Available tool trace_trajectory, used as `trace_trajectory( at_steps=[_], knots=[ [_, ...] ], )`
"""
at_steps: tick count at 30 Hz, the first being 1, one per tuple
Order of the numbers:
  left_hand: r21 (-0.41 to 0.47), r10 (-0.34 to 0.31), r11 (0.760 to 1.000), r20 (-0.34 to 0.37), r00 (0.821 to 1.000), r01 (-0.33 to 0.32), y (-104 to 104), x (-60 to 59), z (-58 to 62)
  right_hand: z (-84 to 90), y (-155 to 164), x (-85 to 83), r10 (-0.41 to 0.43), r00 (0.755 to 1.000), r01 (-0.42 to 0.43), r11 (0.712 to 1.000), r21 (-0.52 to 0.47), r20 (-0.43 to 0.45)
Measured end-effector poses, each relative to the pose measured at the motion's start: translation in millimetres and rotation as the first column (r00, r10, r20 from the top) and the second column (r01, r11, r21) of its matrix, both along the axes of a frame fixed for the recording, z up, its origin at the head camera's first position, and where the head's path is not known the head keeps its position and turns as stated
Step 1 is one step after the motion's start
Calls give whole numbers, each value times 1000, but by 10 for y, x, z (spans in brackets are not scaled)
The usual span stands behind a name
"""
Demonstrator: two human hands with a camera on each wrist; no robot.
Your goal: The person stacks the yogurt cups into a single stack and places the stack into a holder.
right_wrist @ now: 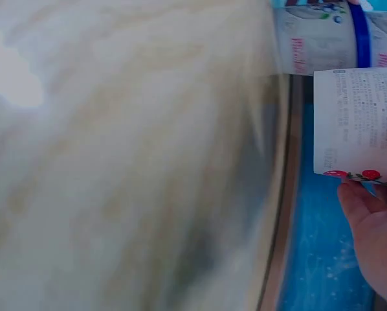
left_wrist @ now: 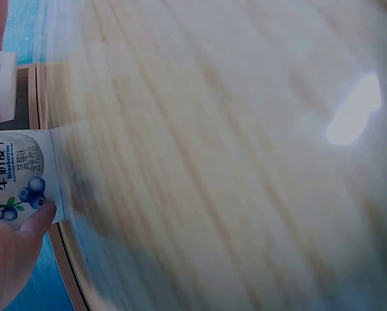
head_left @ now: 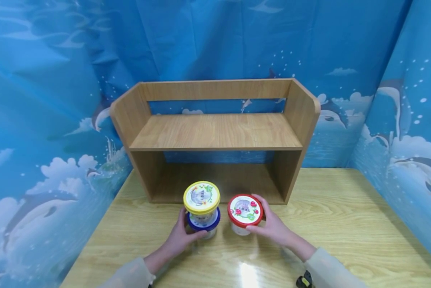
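My left hand grips a small white cup with a blue lid by its side. Blueberries are printed on that cup's wall, and the thumb lies against them in the left wrist view. Stacked on its lid is a cup with a yellow rim. To the right, my right hand holds a red-lidded cup with strawberries on its lid, thumb in front and fingers behind. In the right wrist view the red-lidded cup's wall shows fine print, beside the blue-lidded cup.
A two-level wooden shelf stands on the wood-grain table, right behind the cups. Blue sheets with dolphins hang at the back and both sides. A small black object shows by the right sleeve.
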State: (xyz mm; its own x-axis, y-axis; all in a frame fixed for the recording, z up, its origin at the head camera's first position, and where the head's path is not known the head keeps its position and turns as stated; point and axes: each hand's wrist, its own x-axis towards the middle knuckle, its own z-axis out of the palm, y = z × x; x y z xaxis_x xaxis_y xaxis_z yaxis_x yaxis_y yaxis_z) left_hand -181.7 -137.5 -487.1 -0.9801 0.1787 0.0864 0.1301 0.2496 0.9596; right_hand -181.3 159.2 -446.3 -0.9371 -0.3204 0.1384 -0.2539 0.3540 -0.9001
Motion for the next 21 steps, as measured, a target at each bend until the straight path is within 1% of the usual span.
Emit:
trace_trajectory(
  at_steps=[5, 7, 10, 12, 14, 17, 21],
  knots=[
    [16, -13, 1000, -7, 1000, 13, 24, 83, 173, -2, 105, -57, -13, 997, 12, 1000, -8, -74],
    [20, -18, 1000, -7, 1000, 18, 36, 119, 246, 51, 136, -61, -8, 995, 5, 1000, -29, -100],
    [15, -18, 1000, 3, 1000, 18, 48, 142, 299, 156, 173, -64, -5, 991, -3, 998, -57, -131],
    [10, -16, 1000, 5, 1000, 16, 52, 146, 312, 238, 190, -67, 1, 989, -11, 997, -71, -150],
    [9, -14, 1000, 7, 1000, 14, 50, 139, 301, 312, 205, -74, 1, 986, -14, 997, -72, -167],
    [13, -15, 1000, -3, 1000, 15, 38, 115, 248, 410, 218, -86, 11, 982, -25, 997, -75, -188],
    [9, -10, 1000, -11, 1000, 10, 10, 46, 85, 493, 231, -114, 21, 979, -38, 996, -82, -201]
  ],
)
